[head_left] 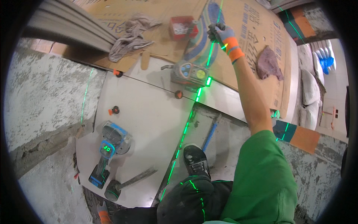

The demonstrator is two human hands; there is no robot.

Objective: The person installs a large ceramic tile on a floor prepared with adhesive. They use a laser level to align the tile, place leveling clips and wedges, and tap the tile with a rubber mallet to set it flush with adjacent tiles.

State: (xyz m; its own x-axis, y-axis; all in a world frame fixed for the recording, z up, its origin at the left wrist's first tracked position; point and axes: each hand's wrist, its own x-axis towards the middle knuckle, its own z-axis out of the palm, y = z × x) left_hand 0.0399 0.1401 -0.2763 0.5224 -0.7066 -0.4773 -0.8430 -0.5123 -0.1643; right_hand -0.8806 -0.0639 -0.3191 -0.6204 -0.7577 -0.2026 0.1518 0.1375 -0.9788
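Note:
My right hand (pixel 223 35), in a grey glove with an orange cuff, reaches far forward over cardboard. Its fingers are curled closed; whatever they may hold is hidden. Under it lies a blue-and-beige striped piece (pixel 197 44). Closer to me, a grey laser level (pixel 189 74) with blue buttons and a round green vial sits at the edge of the large pale tiles (pixel 149 115). A green laser line crosses the hand's area. At the lower left edge, my left hand (pixel 102 209) shows only in part, gloved likewise, beside a mallet (pixel 113 189); its fingers are unclear.
A blue cordless tool (pixel 112 143) with a lit display rests on the tile. Orange-and-black tile levelling knobs (pixel 179 94) dot the surface. Beyond are a red box (pixel 183 28) of white pieces and rags (pixel 134 35). My shoe (pixel 195 160) stands near a blue-handled tool (pixel 210 136).

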